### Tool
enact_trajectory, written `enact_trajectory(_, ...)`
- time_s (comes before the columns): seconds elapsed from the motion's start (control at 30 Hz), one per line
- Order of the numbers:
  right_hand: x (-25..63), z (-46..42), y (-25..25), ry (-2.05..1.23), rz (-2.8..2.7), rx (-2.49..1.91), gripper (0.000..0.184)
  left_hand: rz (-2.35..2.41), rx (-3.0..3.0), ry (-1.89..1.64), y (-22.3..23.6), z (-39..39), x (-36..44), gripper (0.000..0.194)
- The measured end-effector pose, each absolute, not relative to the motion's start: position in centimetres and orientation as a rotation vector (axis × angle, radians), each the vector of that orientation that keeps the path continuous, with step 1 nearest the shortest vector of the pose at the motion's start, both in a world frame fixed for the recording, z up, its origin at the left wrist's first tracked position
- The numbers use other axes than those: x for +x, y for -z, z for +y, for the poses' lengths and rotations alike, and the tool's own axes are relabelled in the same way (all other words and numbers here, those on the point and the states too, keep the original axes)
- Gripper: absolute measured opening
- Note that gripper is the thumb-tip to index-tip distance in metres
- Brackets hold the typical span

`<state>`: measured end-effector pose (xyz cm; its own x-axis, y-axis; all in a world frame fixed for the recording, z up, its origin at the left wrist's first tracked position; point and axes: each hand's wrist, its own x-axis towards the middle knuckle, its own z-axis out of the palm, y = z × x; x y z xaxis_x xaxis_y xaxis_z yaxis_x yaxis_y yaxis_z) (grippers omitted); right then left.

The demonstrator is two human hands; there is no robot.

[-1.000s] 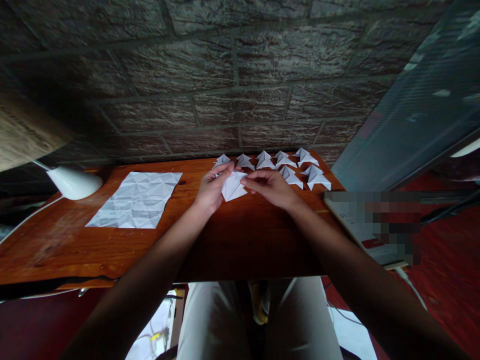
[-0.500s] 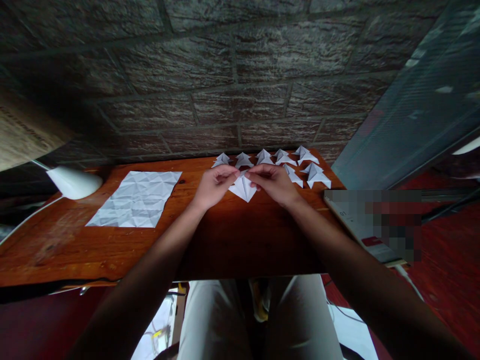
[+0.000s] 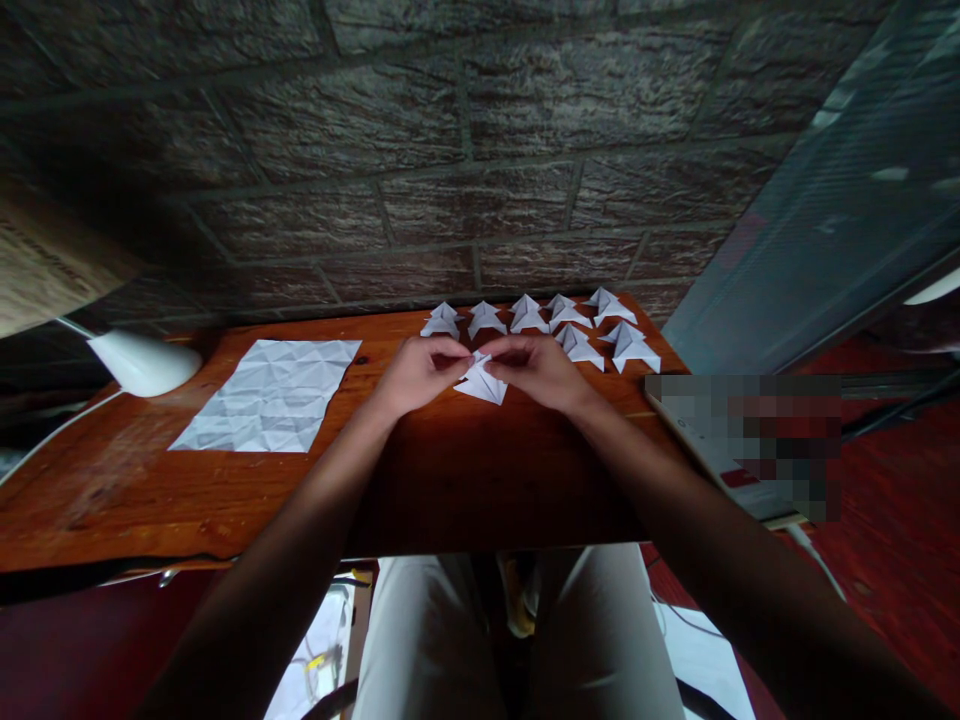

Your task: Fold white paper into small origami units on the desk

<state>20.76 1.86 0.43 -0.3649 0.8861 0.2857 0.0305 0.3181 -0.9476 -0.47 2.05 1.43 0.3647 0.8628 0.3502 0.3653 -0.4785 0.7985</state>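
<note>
Between my hands is a small folded piece of white paper (image 3: 484, 384), its pointed lower end turned toward me. My left hand (image 3: 424, 377) pinches its upper left part with thumb and forefinger. On the other side, my right hand (image 3: 538, 372) grips the upper right part the same way. The fingertips nearly meet at the top and hide some of the folds. Just behind my hands stand several folded white paper pieces (image 3: 527, 315), set out in two rows. To the left lies a creased sheet of white paper (image 3: 274, 393), spread out on the table.
The wooden table (image 3: 187, 500) runs up to a dark stone-block wall (image 3: 420, 210). At the left stands a lamp with a white base (image 3: 146, 363) and a cord. A flat boxlike object (image 3: 697, 440), partly blurred out, sits by the table's right edge.
The folded paper has shifted slightly right and been turned between my fingers. Both hands have come to a matching pinch at its top. The standing pieces and the creased sheet stay put.
</note>
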Motion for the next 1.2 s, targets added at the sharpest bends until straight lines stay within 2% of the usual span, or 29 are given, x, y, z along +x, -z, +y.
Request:
enact_trajectory(0.27, 20.6, 1.5, -0.5, -1.06, -1.77, -0.857, 0.028, 1.107, 1.953, -1.127, -1.1, 1.9, -0.3, 0.012)
enact_trajectory(0.63, 20.4, 1.4, -0.7, -0.992, -1.687, -0.929, 0.012, 1.149, 1.956, -1.157, -1.6, 1.1, 0.7, 0.009)
enact_trajectory(0.8, 20.3, 1.6, -0.3, -0.96, -1.632, -0.98, 0.01, 1.143, 1.953, -1.204, -1.5, 1.0, 0.9, 0.007)
enact_trajectory(0.97, 20.3, 1.7, -0.1, -0.994, -1.57, -0.968, 0.016, 1.131, 1.93, -1.217, -1.3, 0.9, 1.1, 0.008)
enact_trajectory(1.2, 21.6, 1.9, -1.5, -1.425, -1.495, -0.823, 0.036, 1.128, 1.874, -1.226, -1.5, 1.3, 0.7, 0.016)
